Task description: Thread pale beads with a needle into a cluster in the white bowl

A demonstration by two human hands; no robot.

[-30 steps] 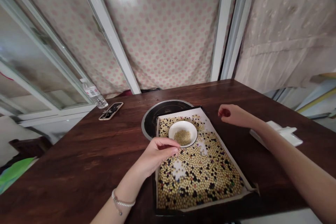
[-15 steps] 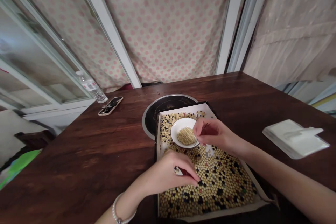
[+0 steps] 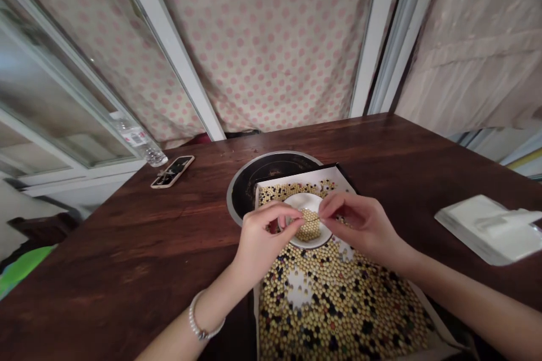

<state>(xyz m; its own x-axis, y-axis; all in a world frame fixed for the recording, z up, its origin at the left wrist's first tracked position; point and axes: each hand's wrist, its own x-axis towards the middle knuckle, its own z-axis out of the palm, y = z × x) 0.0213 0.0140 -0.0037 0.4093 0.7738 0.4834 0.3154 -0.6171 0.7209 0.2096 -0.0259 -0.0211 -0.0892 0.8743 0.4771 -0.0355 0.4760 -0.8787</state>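
Note:
Over the white bowl point(image 3: 305, 199), my left hand point(image 3: 265, 234) is closed in a pinch; what lies between its fingertips is too small to make out. My right hand point(image 3: 364, 228), at the bowl's right side, pinches a thin needle point(image 3: 314, 218) that points left towards my left fingertips. Cream-yellow beads point(image 3: 308, 231) lie in the bowl, partly behind the fingers. The bowl stands in a shallow white-lined tray point(image 3: 298, 287), among many loose yellow and black beads point(image 3: 339, 310) with a few red ones.
The tray rests on a dark wooden table point(image 3: 186, 237), overlapping a round black inset point(image 3: 254, 175) with a metal rim. A phone point(image 3: 173, 172) and a plastic bottle point(image 3: 141, 141) are at the far left. A clear pack of white tissues point(image 3: 486, 228) lies at right.
My left hand has risen from the beads in the tray to the bowl, leaving a bare white patch there. The needle has swung from steep to nearly level, and both hands' fingertips are now close together.

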